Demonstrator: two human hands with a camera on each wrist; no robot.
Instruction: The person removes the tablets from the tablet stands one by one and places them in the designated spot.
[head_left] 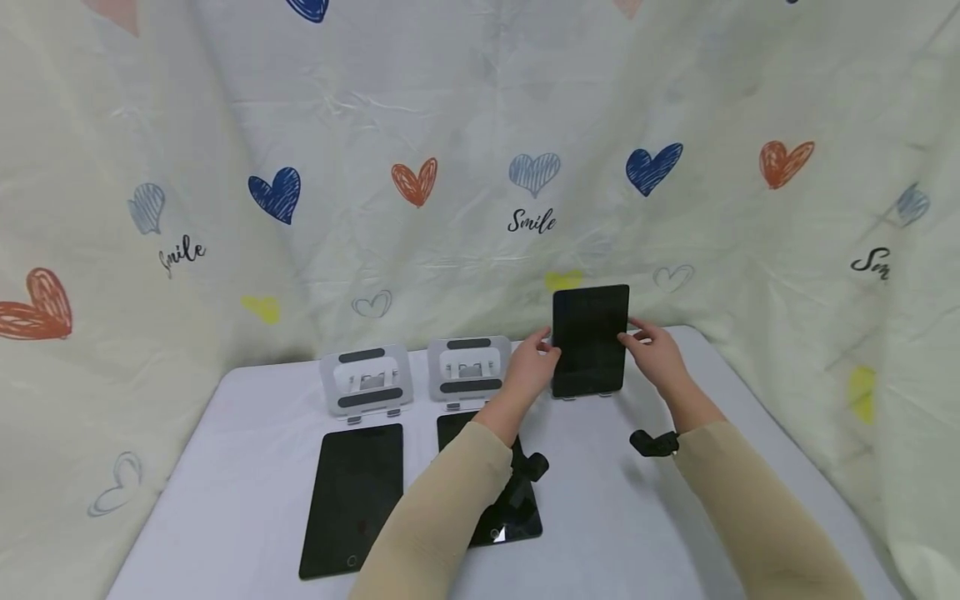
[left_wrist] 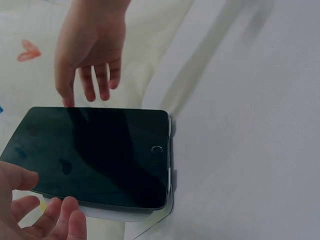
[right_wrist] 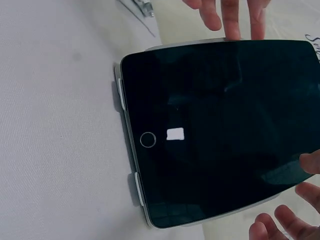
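Observation:
A black tablet (head_left: 591, 340) stands upright, tilted back, on a pale stand whose lower lips (right_wrist: 139, 189) catch its bottom edge. Most of that stand is hidden behind the tablet. My left hand (head_left: 534, 364) holds the tablet's left side, its thumb near the front edge and fingertips (left_wrist: 69, 204) at the side. On the opposite side, my right hand (head_left: 658, 357) pinches the edge, with the thumb (right_wrist: 311, 162) over the screen. The tablet's round home button (left_wrist: 157, 149) shows at its lower end.
Two more grey-white stands, a left one (head_left: 327, 392) and a middle one (head_left: 434, 379), stand at the back of the white table (head_left: 225, 500). Before them lie two black tablets, one at the left (head_left: 352, 500) and one (head_left: 517, 521) partly under my left forearm. A heart-printed cloth (head_left: 465, 267) hangs behind.

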